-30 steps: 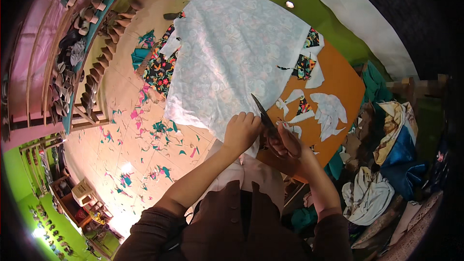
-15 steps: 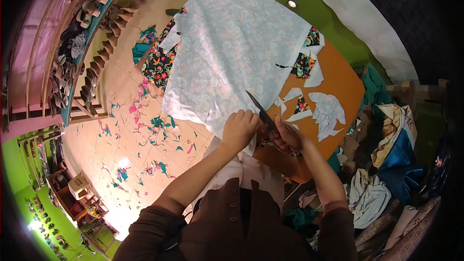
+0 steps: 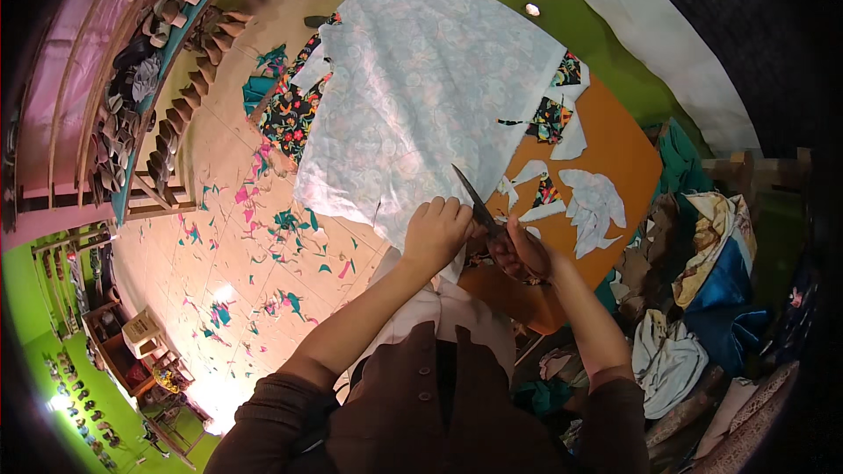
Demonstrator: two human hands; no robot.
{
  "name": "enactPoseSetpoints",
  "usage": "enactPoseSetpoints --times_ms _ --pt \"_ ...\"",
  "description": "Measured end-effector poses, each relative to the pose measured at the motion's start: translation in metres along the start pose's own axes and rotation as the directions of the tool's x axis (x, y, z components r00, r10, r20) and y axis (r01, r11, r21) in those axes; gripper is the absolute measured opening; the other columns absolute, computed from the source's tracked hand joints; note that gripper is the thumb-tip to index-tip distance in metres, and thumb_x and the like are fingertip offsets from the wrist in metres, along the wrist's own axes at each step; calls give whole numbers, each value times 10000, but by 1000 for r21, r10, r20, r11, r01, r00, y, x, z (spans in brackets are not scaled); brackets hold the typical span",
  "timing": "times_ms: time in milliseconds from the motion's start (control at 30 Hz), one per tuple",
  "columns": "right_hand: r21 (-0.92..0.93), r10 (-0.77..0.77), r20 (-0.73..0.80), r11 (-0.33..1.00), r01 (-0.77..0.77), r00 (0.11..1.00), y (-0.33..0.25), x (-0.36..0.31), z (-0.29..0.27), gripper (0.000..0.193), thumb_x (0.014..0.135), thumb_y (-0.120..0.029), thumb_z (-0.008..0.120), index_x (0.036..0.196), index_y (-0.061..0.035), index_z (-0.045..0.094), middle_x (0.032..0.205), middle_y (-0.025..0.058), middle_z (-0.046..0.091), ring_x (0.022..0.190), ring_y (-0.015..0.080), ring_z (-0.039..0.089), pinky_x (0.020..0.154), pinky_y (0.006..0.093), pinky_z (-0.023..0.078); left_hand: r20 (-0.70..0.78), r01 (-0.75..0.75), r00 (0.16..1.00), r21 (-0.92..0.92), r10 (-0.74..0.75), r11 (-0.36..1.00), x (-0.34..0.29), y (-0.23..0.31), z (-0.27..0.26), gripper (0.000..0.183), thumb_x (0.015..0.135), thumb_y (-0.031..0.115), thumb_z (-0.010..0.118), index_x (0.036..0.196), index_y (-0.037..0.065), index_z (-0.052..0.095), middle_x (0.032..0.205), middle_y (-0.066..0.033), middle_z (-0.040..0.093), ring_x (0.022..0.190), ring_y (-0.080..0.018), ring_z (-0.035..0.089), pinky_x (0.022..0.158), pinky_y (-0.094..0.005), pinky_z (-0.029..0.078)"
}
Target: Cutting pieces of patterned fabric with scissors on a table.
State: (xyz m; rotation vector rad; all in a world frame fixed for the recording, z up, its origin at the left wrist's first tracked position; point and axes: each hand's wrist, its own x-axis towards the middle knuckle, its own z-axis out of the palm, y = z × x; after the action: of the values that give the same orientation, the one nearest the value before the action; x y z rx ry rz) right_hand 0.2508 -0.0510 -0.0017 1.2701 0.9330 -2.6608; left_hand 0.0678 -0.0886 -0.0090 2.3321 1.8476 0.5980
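Observation:
A large sheet of fabric (image 3: pixel 421 79), pale on top with a print showing faintly through, covers most of the orange table (image 3: pixel 628 136). My left hand (image 3: pixel 436 233) is closed at its near edge, the fingers curled down on the fabric. In my right hand (image 3: pixel 520 254), just beside it, is a pair of dark scissors (image 3: pixel 474 195). The blades look together and point up and left over the sheet; the handles are mostly hidden by my fingers. Black floral cloth (image 3: pixel 290 118) shows past the sheet's left side.
White and floral offcuts (image 3: pixel 594 206) lie on the table to the right. Teal and pink scraps (image 3: pixel 285 221) litter the tiled floor. Shoes fill a shelf (image 3: pixel 145 136) at the left. Heaped cloth (image 3: pixel 672 347) sits at the lower right, close to my right arm.
The scissors and my right hand have shifted very slightly to the right. My left hand stays at the fabric's near edge.

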Motion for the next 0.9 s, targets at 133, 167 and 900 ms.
enactPoseSetpoints --times_ms 133,167,900 --pt "46 -8 125 999 2 992 5 -2 -14 613 821 -626 263 1045 -100 484 586 -67 274 432 29 219 362 178 185 11 -7 1000 16 7 1000 0 1 1 136 645 173 597 691 103 490 668 -32 454 643 -190 480 547 -305 395" --pt "48 30 156 998 -38 987 8 -2 -17 613 820 -626 267 1030 -95 492 562 -68 266 419 28 206 353 179 173 10 -8 1000 15 8 1000 0 2 2 136 645 173 597 691 103 490 668 -32 454 643 -190 480 547 -305 395" --pt "-28 -169 22 985 169 985 20 -9 9 586 830 -618 220 992 -94 428 648 -50 287 517 38 268 438 182 252 -151 15 988 -138 -36 990 -5 9 -2 208 681 81 575 873 15 528 691 -72 495 636 -209 506 538 -298 428"
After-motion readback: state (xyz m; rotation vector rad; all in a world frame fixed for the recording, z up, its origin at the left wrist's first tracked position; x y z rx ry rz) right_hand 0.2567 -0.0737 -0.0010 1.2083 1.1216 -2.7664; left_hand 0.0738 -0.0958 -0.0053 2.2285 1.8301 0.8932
